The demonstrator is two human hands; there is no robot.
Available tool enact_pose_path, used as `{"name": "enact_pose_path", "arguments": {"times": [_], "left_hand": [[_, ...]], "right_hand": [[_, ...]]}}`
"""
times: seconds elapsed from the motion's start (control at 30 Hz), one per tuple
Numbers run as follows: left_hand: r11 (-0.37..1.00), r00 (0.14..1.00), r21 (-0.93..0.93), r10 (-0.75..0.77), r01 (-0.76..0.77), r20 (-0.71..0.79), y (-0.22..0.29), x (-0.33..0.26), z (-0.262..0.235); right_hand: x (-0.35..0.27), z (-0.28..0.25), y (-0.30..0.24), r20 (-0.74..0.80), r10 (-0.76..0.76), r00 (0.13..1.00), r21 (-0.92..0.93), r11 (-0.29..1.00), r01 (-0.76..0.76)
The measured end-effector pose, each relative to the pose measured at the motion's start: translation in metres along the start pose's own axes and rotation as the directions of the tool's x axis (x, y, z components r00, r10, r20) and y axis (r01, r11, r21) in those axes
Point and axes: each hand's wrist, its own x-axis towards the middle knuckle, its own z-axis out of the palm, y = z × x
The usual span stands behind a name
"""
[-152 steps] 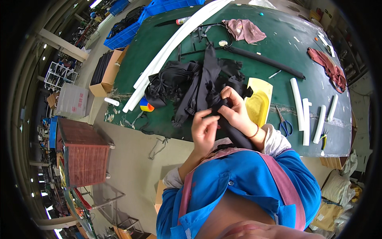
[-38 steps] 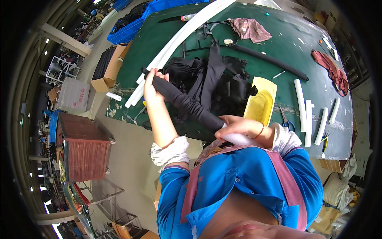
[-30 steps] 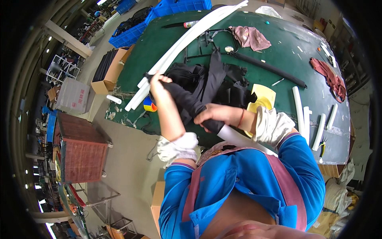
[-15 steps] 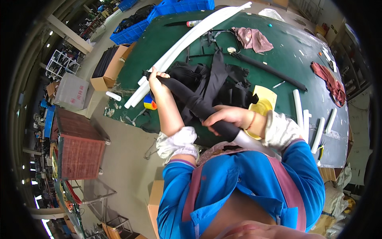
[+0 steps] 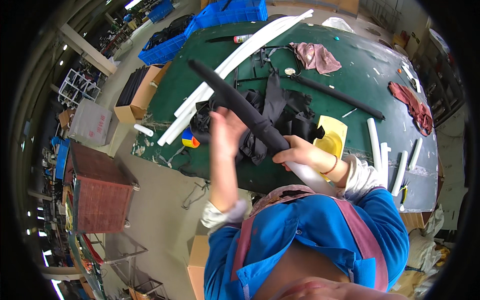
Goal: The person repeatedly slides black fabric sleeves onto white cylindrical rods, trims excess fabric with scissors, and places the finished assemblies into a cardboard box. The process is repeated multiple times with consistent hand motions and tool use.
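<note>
A white foam tube (image 5: 311,176) slants up from my body, most of its length inside a black fabric sleeve (image 5: 230,94). My right hand (image 5: 302,152) is closed around it near the sleeve's lower edge, where the white foam comes out. My left hand (image 5: 227,131), blurred by movement, is off the tube's end and beside the sleeve, thumb stretched away from the fingers. Some of its fingers are hard to make out. Under the sleeve, a heap of black cloth pieces (image 5: 255,149) lies on the green table (image 5: 200,165).
Long white foam tubes (image 5: 240,55) lie at the left, shorter ones (image 5: 374,139) at the right. Behind the cloth lies a black covered tube (image 5: 340,95). A yellow tray (image 5: 336,131), a checked cloth (image 5: 316,57) and a dark red cloth (image 5: 412,107) are also on the table.
My left hand has let go of the sleeve's far end and moved down toward me. That end now points up freely. My right hand still grips the lower part, shifted slightly right.
</note>
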Motion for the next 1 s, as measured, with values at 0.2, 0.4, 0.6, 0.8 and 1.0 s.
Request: {"name": "enact_pose_path", "arguments": {"times": [0.2, 0.4, 0.6, 0.8, 1.0], "left_hand": [[0.992, 0.991, 0.084, -0.081, 0.09, -0.105, -0.036, -0.02, 0.014], [0.999, 0.957, 0.037, -0.025, 0.037, -0.29, 0.018, 0.024, -0.018], [0.995, 0.991, -0.093, 0.012, -0.025, -0.132, 0.045, 0.021, -0.008], [0.98, 0.97, -0.068, -0.172, 0.186, 0.172, -0.025, -0.04, 0.021], [0.991, 0.968, -0.048, -0.134, 0.127, -0.212, -0.023, -0.006, 0.018]], "right_hand": [[0.035, 0.021, 0.018, -0.001, -0.02, 1.0, -0.067, 0.998, 0.02], [0.007, 0.024, 0.005, 0.112, 0.009, 0.994, 0.072, 0.997, -0.017], [0.001, 0.021, 0.005, 0.132, 0.006, 0.991, 0.102, 0.995, -0.019], [0.02, 0.01, 0.021, 0.274, -0.039, 0.961, 0.432, 0.898, -0.087], [0.02, 0.022, 0.034, 0.28, -0.05, 0.959, 0.521, 0.847, -0.108]]}}
